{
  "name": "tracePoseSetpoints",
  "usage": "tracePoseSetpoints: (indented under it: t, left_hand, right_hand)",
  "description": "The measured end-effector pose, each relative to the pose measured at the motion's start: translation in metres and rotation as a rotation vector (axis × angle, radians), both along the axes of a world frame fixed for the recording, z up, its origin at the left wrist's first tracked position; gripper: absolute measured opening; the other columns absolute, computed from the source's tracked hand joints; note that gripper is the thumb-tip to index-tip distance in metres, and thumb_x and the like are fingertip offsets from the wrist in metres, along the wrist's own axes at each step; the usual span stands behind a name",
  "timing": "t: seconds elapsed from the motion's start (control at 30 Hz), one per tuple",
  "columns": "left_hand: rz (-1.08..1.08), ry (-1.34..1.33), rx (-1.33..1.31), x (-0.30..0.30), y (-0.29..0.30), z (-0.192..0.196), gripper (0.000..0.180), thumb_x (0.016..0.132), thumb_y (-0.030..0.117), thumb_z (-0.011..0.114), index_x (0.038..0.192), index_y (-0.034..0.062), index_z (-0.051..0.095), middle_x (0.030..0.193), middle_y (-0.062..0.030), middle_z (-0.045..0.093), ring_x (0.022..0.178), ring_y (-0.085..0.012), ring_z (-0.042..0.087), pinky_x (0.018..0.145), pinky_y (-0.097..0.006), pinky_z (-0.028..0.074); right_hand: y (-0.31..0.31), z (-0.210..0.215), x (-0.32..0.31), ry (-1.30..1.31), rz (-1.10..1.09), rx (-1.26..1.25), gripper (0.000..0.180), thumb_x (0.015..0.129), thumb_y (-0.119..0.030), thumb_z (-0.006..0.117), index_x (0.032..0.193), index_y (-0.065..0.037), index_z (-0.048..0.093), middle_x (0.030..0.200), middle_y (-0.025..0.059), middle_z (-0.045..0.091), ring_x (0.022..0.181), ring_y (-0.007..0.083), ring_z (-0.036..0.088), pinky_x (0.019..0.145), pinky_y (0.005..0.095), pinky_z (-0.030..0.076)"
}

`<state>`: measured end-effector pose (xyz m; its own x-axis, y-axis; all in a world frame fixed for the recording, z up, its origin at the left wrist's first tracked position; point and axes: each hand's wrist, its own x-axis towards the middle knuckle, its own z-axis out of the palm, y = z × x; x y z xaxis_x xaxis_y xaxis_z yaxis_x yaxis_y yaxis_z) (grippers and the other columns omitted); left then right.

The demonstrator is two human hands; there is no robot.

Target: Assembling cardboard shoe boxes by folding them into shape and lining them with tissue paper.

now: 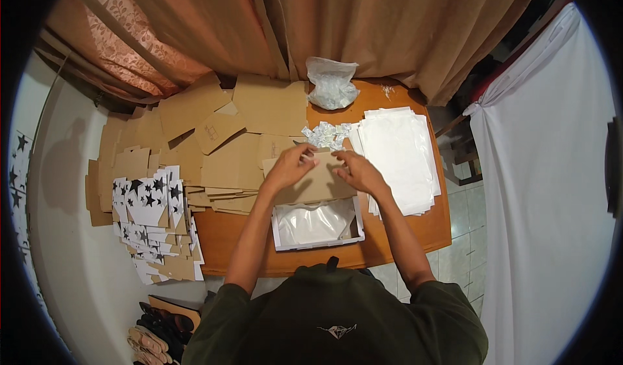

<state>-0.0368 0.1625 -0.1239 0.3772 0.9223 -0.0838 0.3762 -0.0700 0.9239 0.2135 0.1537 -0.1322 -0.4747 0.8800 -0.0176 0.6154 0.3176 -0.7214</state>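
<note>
In front of me is a white-edged cardboard box (279, 242), its brown lid (316, 188) raised at the far side. Inside lies a glossy white plastic packet (313, 225). My left hand (293, 165) is over the lid's upper left part, fingers curled in toward the thumb; whatever is between them is too small to make out. Facing it, my right hand (358, 171) is at the lid's upper right, its bent fingers apart and close to the cardboard. Just beyond the hands lies a heap of small pale sachets (326, 134).
Flat brown cardboard blanks (227, 160) cover the table's left side. A pile of star-printed white pieces (148, 202) sits nearer left. White sheets or bags (399, 160) are stacked at right, and a clear plastic bag (332, 82) stands behind. Brown curtains (363, 27) hang along the far edge.
</note>
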Motion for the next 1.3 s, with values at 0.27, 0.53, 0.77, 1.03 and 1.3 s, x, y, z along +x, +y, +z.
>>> tracePoseSetpoints:
  t: [0.27, 0.53, 0.77, 1.03, 1.3]
  left_hand:
    - [0.058, 0.249, 0.124, 0.025, 0.118, -0.051, 0.037, 0.089, 0.022, 0.076, 0.116, -0.0014, 0.066, 0.098, -0.0137, 0.072, 0.088, -0.0225, 0.069, 0.082, -0.036, 0.056]
    - [-0.038, 0.446, -0.076, 0.066, 0.198, -0.141, 0.034, 0.087, 0.017, 0.074, 0.115, -0.0019, 0.068, 0.101, -0.0179, 0.074, 0.097, -0.0298, 0.072, 0.087, -0.038, 0.056]
    - [-0.103, 0.564, -0.086, 0.095, 0.223, -0.190, 0.036, 0.083, 0.015, 0.076, 0.115, -0.0007, 0.070, 0.110, -0.0225, 0.072, 0.108, -0.0362, 0.069, 0.092, -0.042, 0.054]
    - [-0.118, 0.518, -0.094, 0.093, 0.224, -0.175, 0.022, 0.082, 0.010, 0.077, 0.100, -0.0015, 0.072, 0.101, -0.0205, 0.073, 0.095, -0.0326, 0.071, 0.083, -0.041, 0.055]
    - [-0.079, 0.071, 0.053, 0.076, 0.178, -0.073, 0.017, 0.088, 0.007, 0.073, 0.102, -0.0022, 0.070, 0.082, -0.0069, 0.070, 0.076, -0.0126, 0.064, 0.072, -0.030, 0.053]
  right_hand:
    - [0.095, -0.033, 0.011, -0.105, -0.120, -0.085, 0.041, 0.092, -0.021, 0.069, 0.129, -0.005, 0.060, 0.119, 0.0217, 0.066, 0.110, 0.0389, 0.065, 0.095, 0.0471, 0.051]
    - [0.161, -0.129, 0.014, -0.278, -0.193, -0.019, 0.039, 0.086, -0.009, 0.069, 0.124, -0.006, 0.064, 0.118, 0.0190, 0.066, 0.109, 0.0365, 0.067, 0.091, 0.0457, 0.055]
    - [0.181, -0.188, 0.005, -0.373, -0.249, 0.155, 0.016, 0.090, -0.007, 0.055, 0.099, -0.008, 0.068, 0.111, 0.0164, 0.060, 0.102, 0.0365, 0.063, 0.080, 0.0489, 0.053]
    - [0.175, -0.169, 0.006, -0.108, -0.337, 0.244, 0.012, 0.083, -0.007, 0.068, 0.096, -0.006, 0.068, 0.104, 0.0176, 0.059, 0.100, 0.0383, 0.058, 0.087, 0.0476, 0.049]
    - [0.155, -0.069, 0.011, 0.243, -0.378, -0.019, 0.019, 0.089, -0.008, 0.075, 0.102, 0.001, 0.066, 0.087, 0.0146, 0.071, 0.079, 0.0234, 0.068, 0.073, 0.0345, 0.053]
